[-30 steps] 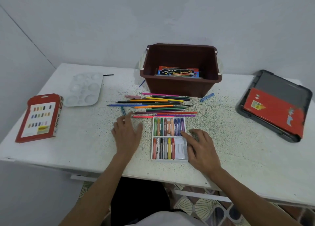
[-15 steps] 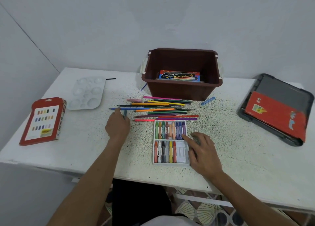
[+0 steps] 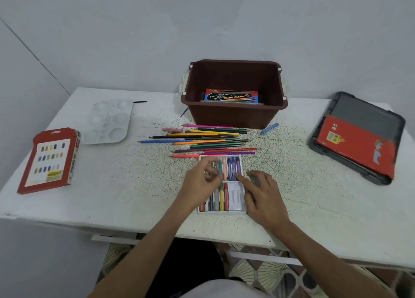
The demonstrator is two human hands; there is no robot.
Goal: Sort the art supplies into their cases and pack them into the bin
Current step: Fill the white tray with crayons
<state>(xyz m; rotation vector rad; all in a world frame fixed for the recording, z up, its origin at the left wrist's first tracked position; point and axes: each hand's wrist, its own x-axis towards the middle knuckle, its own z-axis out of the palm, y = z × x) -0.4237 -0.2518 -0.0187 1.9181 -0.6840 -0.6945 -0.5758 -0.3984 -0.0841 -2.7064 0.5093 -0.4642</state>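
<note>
Pinching a teal crayon (image 3: 220,169) between the thumb and curled fingers of the left hand (image 3: 201,182), raised over the upper row of the white crayon tray (image 3: 235,195); too motion-blurred to tell whether it touches the row beneath. Resting the right hand (image 3: 263,200) against the right rim of that tray, fingers loosely straight, index tip at the divider between the two rows, gripping nothing. Holding crayons side by side in both rows, with bare white slots showing at the tray's lower right. Sitting near the front edge of the speckled white surface (image 3: 134,196).

Lying crosswise just beyond the tray, nearest ones at its far rim: coloured pencils (image 3: 202,140) in a loose fan. Standing further beyond the tray, past the pencils: brown bin (image 3: 233,118), open, with a watercolour box (image 3: 231,96) lying inside. Lying beyond the tray and to its right, near the bin's front corner: loose blue crayon (image 3: 269,128). Lying beyond the tray and to its left, at the far edge of the pencils: small pink piece (image 3: 172,130), too blurred to name.

Lying flat well left of the tray: red pastel box (image 3: 50,160), with a white palette (image 3: 107,122) just beyond it. Lying well right of the tray: grey lid (image 3: 368,113) carrying a red case (image 3: 357,147).
</note>
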